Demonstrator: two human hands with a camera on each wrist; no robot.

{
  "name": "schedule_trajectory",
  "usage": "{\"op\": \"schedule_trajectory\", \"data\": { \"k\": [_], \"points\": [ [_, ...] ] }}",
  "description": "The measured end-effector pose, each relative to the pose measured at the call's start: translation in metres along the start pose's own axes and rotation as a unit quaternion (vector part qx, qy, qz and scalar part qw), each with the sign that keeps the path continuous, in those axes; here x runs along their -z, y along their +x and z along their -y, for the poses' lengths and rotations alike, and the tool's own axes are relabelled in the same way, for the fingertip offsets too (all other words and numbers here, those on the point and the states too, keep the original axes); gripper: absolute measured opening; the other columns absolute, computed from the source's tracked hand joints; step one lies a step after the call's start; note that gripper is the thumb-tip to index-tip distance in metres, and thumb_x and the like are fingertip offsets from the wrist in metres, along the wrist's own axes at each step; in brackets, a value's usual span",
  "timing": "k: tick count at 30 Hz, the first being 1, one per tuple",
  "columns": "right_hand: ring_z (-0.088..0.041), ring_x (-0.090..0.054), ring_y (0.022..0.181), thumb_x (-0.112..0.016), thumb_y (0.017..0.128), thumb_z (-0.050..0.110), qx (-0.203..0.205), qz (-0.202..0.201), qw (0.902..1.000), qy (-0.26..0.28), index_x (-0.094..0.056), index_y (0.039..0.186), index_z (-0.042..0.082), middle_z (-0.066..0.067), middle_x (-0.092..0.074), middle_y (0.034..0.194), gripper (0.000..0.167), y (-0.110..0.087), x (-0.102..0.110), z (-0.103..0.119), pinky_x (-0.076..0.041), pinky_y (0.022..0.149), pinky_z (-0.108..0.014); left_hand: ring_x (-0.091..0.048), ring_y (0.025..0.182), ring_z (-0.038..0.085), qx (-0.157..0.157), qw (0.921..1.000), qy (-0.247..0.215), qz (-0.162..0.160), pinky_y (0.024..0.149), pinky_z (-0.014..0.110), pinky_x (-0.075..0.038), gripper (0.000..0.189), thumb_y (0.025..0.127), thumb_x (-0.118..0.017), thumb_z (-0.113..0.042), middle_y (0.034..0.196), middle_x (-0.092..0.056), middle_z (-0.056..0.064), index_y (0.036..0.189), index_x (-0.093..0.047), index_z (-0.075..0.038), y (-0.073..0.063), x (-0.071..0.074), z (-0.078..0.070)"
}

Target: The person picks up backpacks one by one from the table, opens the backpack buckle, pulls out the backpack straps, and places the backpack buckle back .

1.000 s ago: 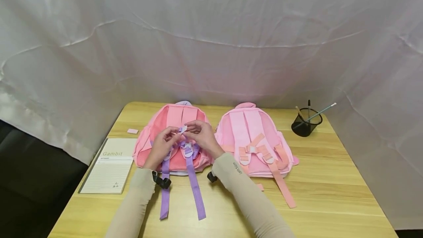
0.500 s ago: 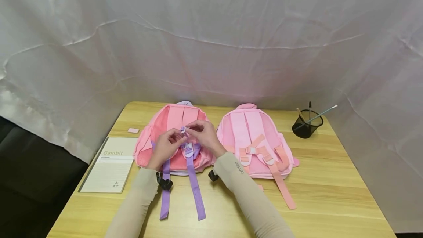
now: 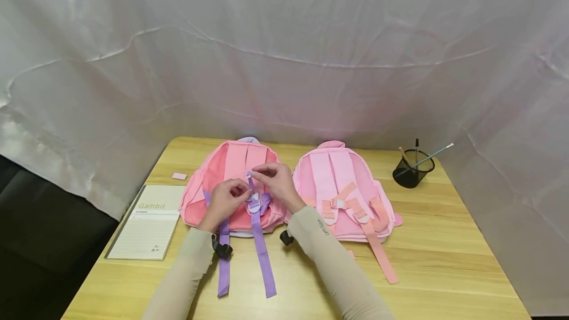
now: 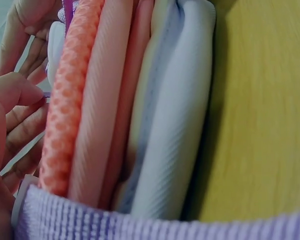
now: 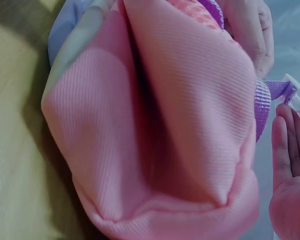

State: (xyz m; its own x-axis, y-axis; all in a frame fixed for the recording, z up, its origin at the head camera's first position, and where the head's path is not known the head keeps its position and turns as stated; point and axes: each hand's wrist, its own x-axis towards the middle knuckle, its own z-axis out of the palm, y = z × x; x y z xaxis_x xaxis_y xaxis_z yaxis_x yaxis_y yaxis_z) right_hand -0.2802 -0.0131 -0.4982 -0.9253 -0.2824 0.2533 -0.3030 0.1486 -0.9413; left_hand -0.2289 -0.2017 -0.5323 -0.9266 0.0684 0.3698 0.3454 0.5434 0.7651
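A coral-pink backpack (image 3: 213, 162) lies with its straps upward. Over it my right hand (image 3: 277, 184) pinches a small white buckle (image 5: 293, 87) at the end of a short purple strap (image 5: 275, 89). In the right wrist view, several fingers of this hand stretch out below the buckle. My left hand (image 3: 224, 201) is lower and to the left, thumb and fingertips together on the purple strap; its fingertips are at a thin purple edge in the left wrist view. Below the hands, a white strap adjuster (image 3: 254, 203) sits on the bag, and two purple webbing tails (image 3: 263, 256) hang onto the table.
A light pink backpack (image 3: 302, 177) with its peach straps (image 3: 378, 251) lies to the right. On the left are a notebook (image 3: 144, 226) and a pink eraser (image 3: 179, 176). A black mesh pen cup (image 3: 408, 174) stands back right on the wooden table (image 3: 444, 260).
My left hand has moved from the buckle down along the strap. The right hand still holds the buckle, and more purple strap shows between the hands.
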Motion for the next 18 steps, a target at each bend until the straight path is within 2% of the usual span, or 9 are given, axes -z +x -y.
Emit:
{"op": "schedule_trajectory", "data": {
  "k": [9,16,18],
  "points": [
    [-0.008,-0.071,0.090,-0.081,0.090,0.013,0.009,-0.007,0.9998,0.014,-0.081,0.103,0.005,-0.012,-0.080,0.101,0.015,0.0004,0.0053,0.0005,-0.056,0.083,-0.020,-0.064,0.072,0.009,-0.002,0.9999,0.012,0.011,0.069,0.024,-0.054,0.007,0.088,-0.082,-0.016,0.084,-0.073,-0.003,0.089,-0.076,-0.017,0.0000,-0.0005,0.0036],
    [-0.019,-0.073,0.097,-0.080,0.091,0.014,0.006,-0.005,0.9994,0.034,-0.079,0.107,0.002,-0.017,-0.079,0.105,0.020,-0.0001,0.0083,-0.0035,-0.057,0.087,-0.023,-0.061,0.073,0.009,-0.014,0.9992,0.031,0.019,0.069,0.025,-0.053,0.007,0.091,-0.081,-0.020,0.086,-0.070,-0.005,0.093,-0.074,-0.020,-0.0013,-0.0002,0.0015],
    [-0.018,-0.073,0.097,-0.080,0.091,0.015,0.004,-0.006,0.9993,0.036,-0.079,0.108,0.003,-0.015,-0.079,0.106,0.020,-0.0002,0.0104,-0.0027,-0.058,0.087,-0.024,-0.062,0.073,0.010,-0.017,0.9993,0.026,0.021,0.069,0.026,-0.054,0.008,0.091,-0.081,-0.019,0.087,-0.071,-0.005,0.094,-0.074,-0.020,-0.0013,0.0007,0.0020]
  ]
}}
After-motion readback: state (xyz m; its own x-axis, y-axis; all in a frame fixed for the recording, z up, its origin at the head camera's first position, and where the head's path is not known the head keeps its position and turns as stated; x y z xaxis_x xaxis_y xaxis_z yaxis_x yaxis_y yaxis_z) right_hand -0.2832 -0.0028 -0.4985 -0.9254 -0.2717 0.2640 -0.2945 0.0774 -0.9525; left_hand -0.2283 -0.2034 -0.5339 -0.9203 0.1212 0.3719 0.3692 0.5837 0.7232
